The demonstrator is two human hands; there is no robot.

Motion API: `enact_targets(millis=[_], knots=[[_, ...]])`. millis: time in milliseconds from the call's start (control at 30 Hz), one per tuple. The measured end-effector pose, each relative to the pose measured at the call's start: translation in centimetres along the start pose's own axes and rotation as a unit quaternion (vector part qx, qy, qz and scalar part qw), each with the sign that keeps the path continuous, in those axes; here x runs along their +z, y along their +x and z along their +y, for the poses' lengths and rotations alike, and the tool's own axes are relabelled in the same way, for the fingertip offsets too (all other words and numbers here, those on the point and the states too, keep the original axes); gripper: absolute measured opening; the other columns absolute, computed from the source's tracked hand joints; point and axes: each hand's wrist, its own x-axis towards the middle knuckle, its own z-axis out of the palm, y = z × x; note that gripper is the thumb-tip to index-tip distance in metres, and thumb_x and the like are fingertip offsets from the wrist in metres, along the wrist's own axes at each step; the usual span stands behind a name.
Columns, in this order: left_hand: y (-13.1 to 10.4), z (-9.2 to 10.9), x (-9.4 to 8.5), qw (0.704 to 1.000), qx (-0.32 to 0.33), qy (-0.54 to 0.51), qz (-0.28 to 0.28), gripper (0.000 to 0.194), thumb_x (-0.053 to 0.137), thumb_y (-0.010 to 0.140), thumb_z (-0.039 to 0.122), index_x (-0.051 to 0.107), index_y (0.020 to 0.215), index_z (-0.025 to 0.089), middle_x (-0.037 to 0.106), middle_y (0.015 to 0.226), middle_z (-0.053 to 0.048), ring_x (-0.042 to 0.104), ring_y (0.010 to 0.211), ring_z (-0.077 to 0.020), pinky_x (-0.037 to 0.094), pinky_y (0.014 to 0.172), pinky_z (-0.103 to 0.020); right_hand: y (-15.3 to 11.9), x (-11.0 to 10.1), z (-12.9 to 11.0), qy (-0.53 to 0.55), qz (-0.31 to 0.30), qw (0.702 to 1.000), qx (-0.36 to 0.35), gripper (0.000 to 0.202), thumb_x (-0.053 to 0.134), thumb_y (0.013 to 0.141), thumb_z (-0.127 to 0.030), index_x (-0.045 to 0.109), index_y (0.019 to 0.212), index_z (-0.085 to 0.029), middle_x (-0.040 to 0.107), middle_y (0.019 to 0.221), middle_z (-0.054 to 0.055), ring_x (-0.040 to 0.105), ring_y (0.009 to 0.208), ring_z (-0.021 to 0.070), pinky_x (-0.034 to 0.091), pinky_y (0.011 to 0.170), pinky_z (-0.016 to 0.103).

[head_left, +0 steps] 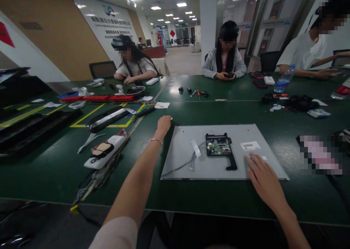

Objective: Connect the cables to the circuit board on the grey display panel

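Observation:
A flat grey metal panel [180, 143], like the back of a display, lies on the green table in front of me. A green circuit board [219, 148] sits in a black bracket [232, 162] at its middle. Grey cables [179, 167] run from the board to the panel's lower left, with a white strip of tape [195, 148] across them. My right hand [264, 178] rests with fingers spread on the panel's right part, by a white label [250, 146]. Just off the upper left corner, my left hand [164, 125] is closed; a tiny pale bit shows at its fingertips, too small to name.
On the left lie a white power strip [105, 158] with cables and a black case [109, 119]. Farther back are a wrench [193, 93], a red screwdriver [199, 94] and a water bottle [284, 79]. A phone [319, 154] is at right. Several people sit across the table.

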Motion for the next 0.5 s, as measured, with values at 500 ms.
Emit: enact_targets(millis=[500], knots=[[-10.6, 9.1, -2.9, 0.928, 0.146, -0.323, 0.118, 0.019, 0.052, 0.093, 0.023, 0.071, 0.098, 0.019, 0.075, 0.097, -0.004, 0.068, 0.088, -0.0165, 0.053, 0.086, -0.029, 2.6, -3.0, -1.8, 0.225, 0.061, 0.972, 0.025, 0.047, 0.043, 0.096, -0.043, 0.057, 0.133, -0.019, 0.06, 0.136, 0.011, 0.055, 0.125, 0.0268, 0.043, 0.108, 0.048]])
